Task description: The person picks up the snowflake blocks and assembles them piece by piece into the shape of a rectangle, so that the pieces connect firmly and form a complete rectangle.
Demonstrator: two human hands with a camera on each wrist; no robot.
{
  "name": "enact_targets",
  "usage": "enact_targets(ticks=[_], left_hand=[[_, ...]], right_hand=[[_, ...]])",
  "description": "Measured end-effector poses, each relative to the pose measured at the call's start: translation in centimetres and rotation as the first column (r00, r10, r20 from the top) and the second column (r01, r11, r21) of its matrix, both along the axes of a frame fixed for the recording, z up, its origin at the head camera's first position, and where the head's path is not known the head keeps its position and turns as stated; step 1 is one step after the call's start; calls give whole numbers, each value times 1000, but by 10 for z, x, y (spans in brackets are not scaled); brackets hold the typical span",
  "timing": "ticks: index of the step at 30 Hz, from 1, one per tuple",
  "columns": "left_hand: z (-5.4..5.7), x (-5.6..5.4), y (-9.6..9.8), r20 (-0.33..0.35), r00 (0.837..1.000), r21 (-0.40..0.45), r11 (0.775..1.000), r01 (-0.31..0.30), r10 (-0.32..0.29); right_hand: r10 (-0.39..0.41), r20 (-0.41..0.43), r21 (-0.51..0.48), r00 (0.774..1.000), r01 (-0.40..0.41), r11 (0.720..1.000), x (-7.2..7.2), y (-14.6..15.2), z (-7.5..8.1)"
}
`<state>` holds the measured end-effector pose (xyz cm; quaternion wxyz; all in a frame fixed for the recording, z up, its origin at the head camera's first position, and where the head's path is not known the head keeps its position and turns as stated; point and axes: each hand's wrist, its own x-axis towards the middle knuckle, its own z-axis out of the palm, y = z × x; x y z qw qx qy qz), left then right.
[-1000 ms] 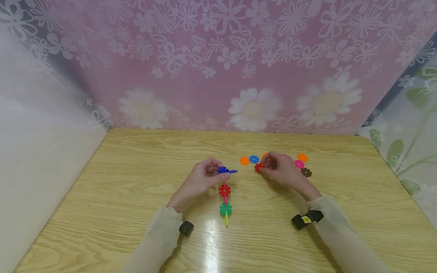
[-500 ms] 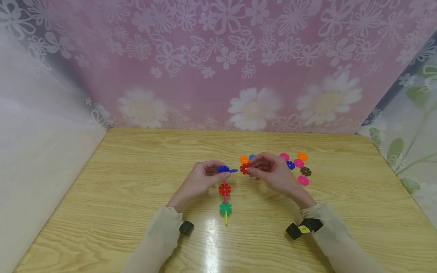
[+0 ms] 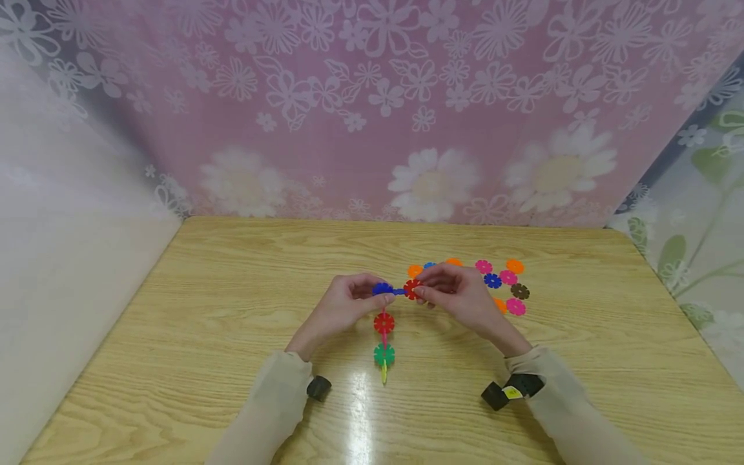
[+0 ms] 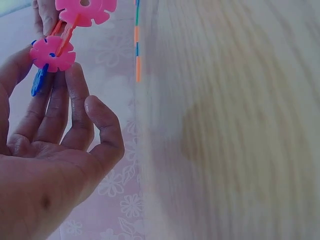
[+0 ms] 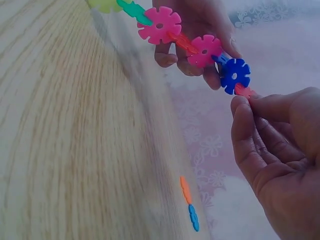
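Observation:
My left hand [image 3: 343, 307] pinches a dark blue notched disc [image 3: 382, 290] at the top of a chain of interlocking plastic discs. Below it hang a red disc [image 3: 383, 323], a pink one seen edge-on, a green disc [image 3: 384, 354] and a yellow one [image 3: 384, 372]. A second blue disc [image 5: 235, 76] juts out to the right from the chain. Between thumb and fingers, my right hand [image 3: 462, 298] pinches another red disc [image 3: 411, 289]. Its edge meets that second blue disc; how deep the slots engage is hidden. The left wrist view shows a pink disc [image 4: 52, 54] at the left fingertips.
Loose discs lie on the wooden table [image 3: 232, 310] behind and right of my right hand, among them orange [image 3: 515, 266], pink [image 3: 515, 307], dark blue [image 3: 493, 281] and brown [image 3: 520, 292]. A flowered pink curtain [image 3: 325, 155] stands behind the table's far edge.
My right hand has carried the red disc leftward from near the loose discs until it meets the jutting blue disc. The left hand and chain have stayed nearly in place.

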<state>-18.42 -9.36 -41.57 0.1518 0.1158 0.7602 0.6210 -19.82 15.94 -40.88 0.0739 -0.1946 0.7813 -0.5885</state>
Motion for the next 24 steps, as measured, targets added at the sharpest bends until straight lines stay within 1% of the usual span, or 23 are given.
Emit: enact_targets(ticks=[4, 7, 11, 17, 20, 24], left_hand=[[-1, 0, 2, 13, 1000, -12, 1000, -25, 25], [-1, 1, 2, 13, 999, -9, 999, -35, 35], [-2, 1, 2, 1, 1000, -2, 1000, -22, 22], [-2, -1, -2, 8, 1000, -12, 1000, 10, -10], [-1, -1, -4, 11, 1000, -18, 1000, 22, -22], [0, -1, -6, 20, 1000, -24, 999, 21, -21]], right_hand=[[-3, 16, -50, 1000, 4, 999, 1, -3, -1], [-17, 29, -63, 999, 19, 998, 2, -6, -2], [-25, 38, -56, 999, 27, 998, 3, -9, -4], [17, 65, -83, 998, -11, 996, 3, -8, -3], [27, 58, -74, 998, -22, 997, 4, -6, -4], [27, 39, -63, 999, -25, 998, 4, -5, -4]])
